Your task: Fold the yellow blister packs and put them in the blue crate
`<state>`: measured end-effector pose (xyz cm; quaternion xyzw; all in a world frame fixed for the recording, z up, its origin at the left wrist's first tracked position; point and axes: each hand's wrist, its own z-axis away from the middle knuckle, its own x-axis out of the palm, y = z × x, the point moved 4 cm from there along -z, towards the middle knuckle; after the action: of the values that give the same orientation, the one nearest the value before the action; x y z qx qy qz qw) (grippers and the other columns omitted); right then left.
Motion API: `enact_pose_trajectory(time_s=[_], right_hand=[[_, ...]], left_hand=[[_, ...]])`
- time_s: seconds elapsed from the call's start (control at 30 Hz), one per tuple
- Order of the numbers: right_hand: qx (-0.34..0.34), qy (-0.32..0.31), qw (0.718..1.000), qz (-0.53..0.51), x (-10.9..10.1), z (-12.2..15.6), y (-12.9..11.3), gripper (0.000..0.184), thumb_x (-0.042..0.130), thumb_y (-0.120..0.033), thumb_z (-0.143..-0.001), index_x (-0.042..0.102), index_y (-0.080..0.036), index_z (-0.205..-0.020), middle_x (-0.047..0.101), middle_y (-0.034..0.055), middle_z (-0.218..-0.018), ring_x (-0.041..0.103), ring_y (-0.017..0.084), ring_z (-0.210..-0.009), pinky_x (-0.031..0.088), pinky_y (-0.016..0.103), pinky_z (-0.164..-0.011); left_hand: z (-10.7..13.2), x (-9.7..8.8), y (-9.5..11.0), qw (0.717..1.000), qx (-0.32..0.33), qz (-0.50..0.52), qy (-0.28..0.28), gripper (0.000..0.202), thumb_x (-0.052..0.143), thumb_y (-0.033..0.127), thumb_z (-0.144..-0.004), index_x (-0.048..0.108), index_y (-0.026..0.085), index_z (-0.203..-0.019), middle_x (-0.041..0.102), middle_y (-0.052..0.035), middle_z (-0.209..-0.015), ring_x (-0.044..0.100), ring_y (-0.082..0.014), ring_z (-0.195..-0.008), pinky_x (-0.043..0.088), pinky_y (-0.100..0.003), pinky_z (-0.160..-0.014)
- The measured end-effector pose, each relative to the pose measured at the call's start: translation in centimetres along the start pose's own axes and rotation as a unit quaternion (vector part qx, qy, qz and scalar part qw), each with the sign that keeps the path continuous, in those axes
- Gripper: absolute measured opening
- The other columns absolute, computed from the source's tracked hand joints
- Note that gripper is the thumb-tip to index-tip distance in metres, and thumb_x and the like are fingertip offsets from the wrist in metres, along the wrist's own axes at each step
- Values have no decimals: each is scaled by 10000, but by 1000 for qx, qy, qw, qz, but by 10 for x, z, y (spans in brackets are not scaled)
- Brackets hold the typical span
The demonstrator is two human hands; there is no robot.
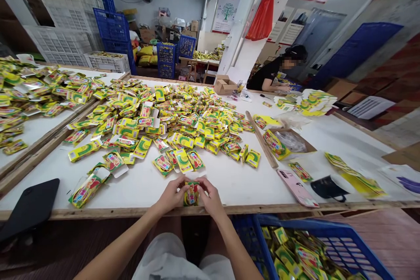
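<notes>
Between my two hands, at the table's front edge, a small yellow and green printed box stands on the white tabletop. My left hand grips its left side, thumb on the front and fingers near the top. From the right, my right hand holds the same box with thumb and fingers. The fingertips partly cover its upper end. Just beyond my hands lie more such boxes, one with a yellow face. Behind them spreads a large heap of small boxes, some with white flaps standing open.
A black phone is at the left edge; a pink phone and black cup lie right. A wooden strip divides the table. Below right, a blue crate holds boxes. Another person works across the table.
</notes>
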<state>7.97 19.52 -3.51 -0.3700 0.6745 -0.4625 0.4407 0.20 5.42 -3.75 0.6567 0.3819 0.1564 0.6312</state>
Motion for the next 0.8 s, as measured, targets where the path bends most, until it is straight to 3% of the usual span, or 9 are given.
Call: enact_pose_trajectory(time_s=[0.13, 0.27, 0.47, 0.63, 0.8], right_hand=[[-14, -9, 999, 50, -3, -17, -6, 182, 544, -323, -837, 681, -204, -835, 668, 53, -888, 619, 212, -871, 498, 326, -803], [1, 35, 999, 7, -5, -21, -2, 208, 567, -310, -827, 654, -207, -986, 666, 48, -910, 626, 196, -857, 502, 309, -783], [-39, 17, 999, 5, 1, -9, -7, 147, 588, -311, -837, 679, -201, -870, 648, 63, -942, 609, 203, -910, 509, 314, -787], [-15, 48, 999, 12, 2, -14, -10, 200, 599, -368, -832, 661, -179, -839, 655, 56, -838, 606, 184, -777, 510, 294, -713], [36, 35, 999, 0, 1, -20, -5, 230, 611, -409, -812, 638, -181, -829, 656, 32, -769, 600, 174, -681, 500, 271, -635]], left_hand=[[-7, 0, 2, 998, 17, 1, 64, 212, 520, 289, -855, 651, 212, -1002, 658, -74, -1025, 604, -217, -971, 497, -353, -838], [-8, 4, -1, 993, -2, 77, 95, 365, 535, 247, -847, 519, 229, -1211, 670, -57, -1017, 626, -191, -948, 501, -351, -855], [-3, 5, 7, 994, 5, 59, 92, 178, 552, 310, -849, 674, 206, -924, 693, -59, -958, 633, -201, -916, 493, -339, -842], [-6, 6, 4, 988, -41, 69, 130, 183, 578, 332, -822, 680, 209, -913, 696, -45, -844, 632, -193, -796, 501, -317, -755], [-13, 6, -4, 985, -66, 78, 138, 221, 597, 363, -808, 696, 197, -916, 690, -37, -775, 612, -187, -715, 492, -303, -687]])
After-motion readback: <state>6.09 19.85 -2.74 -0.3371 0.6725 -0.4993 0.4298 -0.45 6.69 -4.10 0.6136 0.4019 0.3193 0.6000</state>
